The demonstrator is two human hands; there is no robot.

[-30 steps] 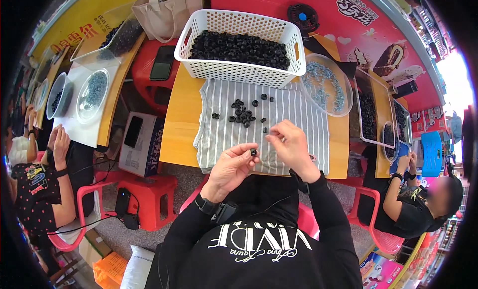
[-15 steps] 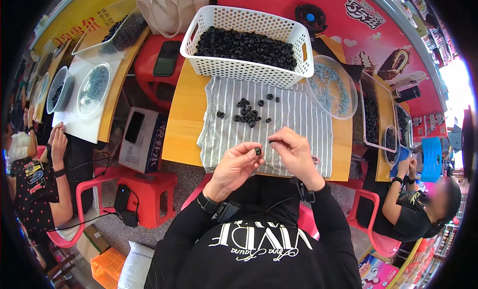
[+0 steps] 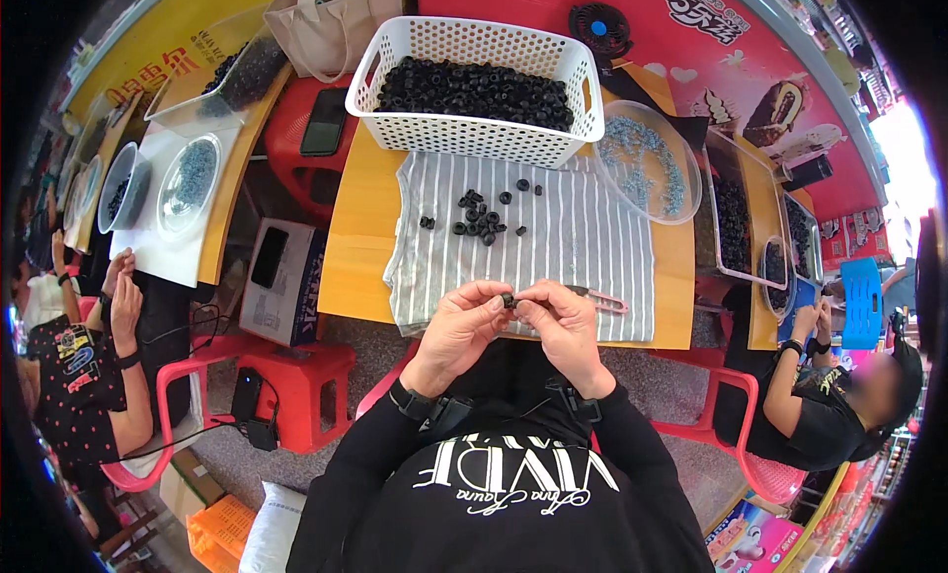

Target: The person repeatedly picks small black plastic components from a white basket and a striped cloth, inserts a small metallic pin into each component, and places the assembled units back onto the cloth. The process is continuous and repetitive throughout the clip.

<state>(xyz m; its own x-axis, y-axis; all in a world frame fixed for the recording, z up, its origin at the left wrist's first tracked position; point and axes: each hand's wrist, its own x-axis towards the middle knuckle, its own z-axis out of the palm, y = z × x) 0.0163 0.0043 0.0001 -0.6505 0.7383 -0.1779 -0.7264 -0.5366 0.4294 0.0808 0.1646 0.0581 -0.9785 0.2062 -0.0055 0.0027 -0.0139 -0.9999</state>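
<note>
My left hand (image 3: 456, 333) pinches a small black ring-shaped part (image 3: 509, 301) between thumb and fingertips, just over the front edge of a grey striped cloth (image 3: 602, 247). The closed fingertips of my right hand (image 3: 563, 331) meet it from the right; whatever they grip is hidden. A pink-handled tool (image 3: 610, 304) lies on the cloth behind my right hand, partly covered by it. Farther back on the cloth is a loose cluster of small black parts (image 3: 478, 219), some ring-shaped. Behind them stands a white perforated basket (image 3: 474, 137) holding many similar black parts.
A clear round tray (image 3: 688, 203) of small bluish pieces overlaps the cloth's right side. A black fan (image 3: 599, 30) stands behind the basket. Left of the table, a dark phone (image 3: 325, 122) lies on a red stool. Co-workers (image 3: 84, 385) sit at tables on both sides.
My right hand has come down and left to meet my left hand at the black ring-shaped part. The pink-handled tool shows more now. The view has shifted slightly.
</note>
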